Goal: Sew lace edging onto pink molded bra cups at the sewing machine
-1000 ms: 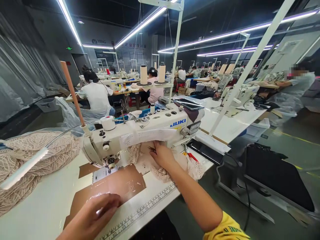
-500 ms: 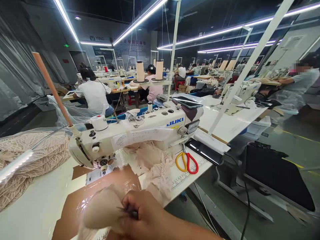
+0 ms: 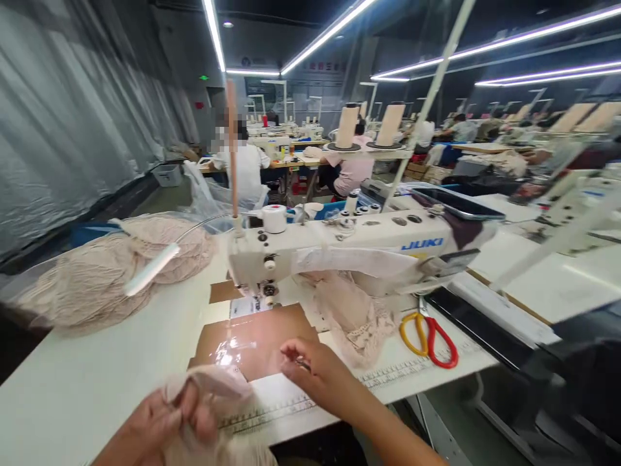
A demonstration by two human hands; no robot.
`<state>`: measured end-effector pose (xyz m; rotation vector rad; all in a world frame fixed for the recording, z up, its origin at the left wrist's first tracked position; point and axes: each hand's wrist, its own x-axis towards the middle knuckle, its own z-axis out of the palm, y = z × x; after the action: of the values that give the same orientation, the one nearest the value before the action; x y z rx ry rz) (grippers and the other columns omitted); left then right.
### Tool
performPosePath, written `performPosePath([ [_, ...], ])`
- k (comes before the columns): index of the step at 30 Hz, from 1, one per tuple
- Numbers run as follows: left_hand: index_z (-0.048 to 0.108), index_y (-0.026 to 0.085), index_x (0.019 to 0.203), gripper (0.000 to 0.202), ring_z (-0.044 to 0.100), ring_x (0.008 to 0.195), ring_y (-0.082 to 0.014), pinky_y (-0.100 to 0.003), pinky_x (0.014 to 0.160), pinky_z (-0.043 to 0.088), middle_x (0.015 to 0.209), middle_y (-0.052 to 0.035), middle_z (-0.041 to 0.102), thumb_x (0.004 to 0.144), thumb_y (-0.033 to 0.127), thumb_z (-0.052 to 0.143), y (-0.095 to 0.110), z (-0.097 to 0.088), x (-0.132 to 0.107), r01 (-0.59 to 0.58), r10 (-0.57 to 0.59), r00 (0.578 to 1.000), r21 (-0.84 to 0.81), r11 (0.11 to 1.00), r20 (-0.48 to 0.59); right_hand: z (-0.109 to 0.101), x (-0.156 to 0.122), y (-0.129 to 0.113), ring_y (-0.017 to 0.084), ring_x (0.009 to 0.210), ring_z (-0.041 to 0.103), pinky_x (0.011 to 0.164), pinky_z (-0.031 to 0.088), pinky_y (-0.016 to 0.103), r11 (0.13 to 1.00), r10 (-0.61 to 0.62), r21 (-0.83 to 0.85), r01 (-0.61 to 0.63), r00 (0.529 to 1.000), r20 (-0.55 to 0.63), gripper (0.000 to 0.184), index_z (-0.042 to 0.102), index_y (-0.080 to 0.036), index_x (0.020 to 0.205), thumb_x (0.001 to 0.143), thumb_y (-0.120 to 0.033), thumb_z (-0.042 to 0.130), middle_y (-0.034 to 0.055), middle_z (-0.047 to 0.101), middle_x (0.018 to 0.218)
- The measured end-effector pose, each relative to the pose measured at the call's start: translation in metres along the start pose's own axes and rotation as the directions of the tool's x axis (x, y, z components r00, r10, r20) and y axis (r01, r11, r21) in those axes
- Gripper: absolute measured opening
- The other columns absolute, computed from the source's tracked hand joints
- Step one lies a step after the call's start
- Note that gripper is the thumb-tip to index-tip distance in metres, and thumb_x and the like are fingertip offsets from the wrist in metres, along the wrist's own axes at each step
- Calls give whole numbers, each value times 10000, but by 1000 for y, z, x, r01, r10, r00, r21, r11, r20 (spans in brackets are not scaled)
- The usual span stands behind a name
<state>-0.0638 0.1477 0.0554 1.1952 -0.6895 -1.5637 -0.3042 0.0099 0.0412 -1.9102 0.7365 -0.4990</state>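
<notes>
The left hand (image 3: 162,417) grasps pale beige fabric (image 3: 220,382) near the counter (image 3: 111,369) edge; the right hand (image 3: 323,375) curls loosely before the JUKI sewing machine (image 3: 359,236), its contents unclear.

Left hand (image 3: 167,417) pinches beige fabric (image 3: 219,383) before a white sewing machine (image 3: 349,236); curled right hand (image 3: 315,374) nearby, scissors (image 3: 429,338) farther right on the tabletop (image 3: 121,369).
</notes>
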Motion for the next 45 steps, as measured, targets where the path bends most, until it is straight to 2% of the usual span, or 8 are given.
performPosePath([
  [5,653,188,856,296,558,1074,-283,-310,850,496,1051,-71,643,765,469,677,37,-45,2,-164,271,932,387,908,-240,5,13,-12,187,795,587,734,432,296,1000,14,14,-16,995,99,462,622,-196,1118,963,-514,325,35,635,826],
  [10,526,240,1300,582,590,1044,-268,-375,930,457,1075,-56,665,774,432,684,45,-63,8,-32,69,996,519,854,-53,25,37,-31,197,831,603,761,442,304,995,-30,99,11,982,188,425,653,-210,1170,917,-491,458,67,682,1023],
  [17,619,214,1167,530,609,996,-266,-383,907,462,984,-35,682,700,433,740,36,-58,21,-67,-46,957,373,926,288,61,74,-42,130,689,511,631,382,242,951,38,273,-144,933,358,277,681,-161,986,820,-376,627,3,601,761],
  [23,698,182,901,349,623,950,-260,-334,836,487,867,-13,693,692,459,735,30,-71,25,17,-178,944,500,866,278,82,84,-47,122,696,500,661,397,258,842,-15,496,-213,910,415,328,654,-125,821,779,-450,670,10,571,759],
  [31,503,256,1305,717,499,1199,-281,-304,956,422,1268,-23,583,647,325,780,51,-76,33,-153,-108,894,522,839,434,86,85,-46,141,704,571,685,461,281,802,36,544,-246,930,366,338,685,-135,861,737,-449,708,27,627,784],
  [36,601,203,1155,544,620,966,-274,-275,767,491,1053,-31,669,649,362,721,93,-110,29,-130,-247,907,786,605,340,57,71,-33,192,817,606,742,459,297,999,4,-46,8,965,262,203,705,-208,981,851,-314,591,48,689,915],
  [40,569,127,1213,572,588,993,-342,-370,801,479,1029,-101,670,698,369,637,115,-139,19,159,98,980,978,132,-173,22,50,1,254,870,589,753,464,374,776,-32,-631,17,999,-13,235,691,-208,1010,889,-227,491,88,666,932],
  [45,437,199,1364,738,433,1249,-334,-366,973,397,1405,-69,480,715,456,676,103,-127,34,-52,351,930,907,418,-108,3,35,29,326,1084,522,890,442,481,711,-158,-703,9,976,-147,266,688,-178,1041,873,-240,492,154,604,1152],
])
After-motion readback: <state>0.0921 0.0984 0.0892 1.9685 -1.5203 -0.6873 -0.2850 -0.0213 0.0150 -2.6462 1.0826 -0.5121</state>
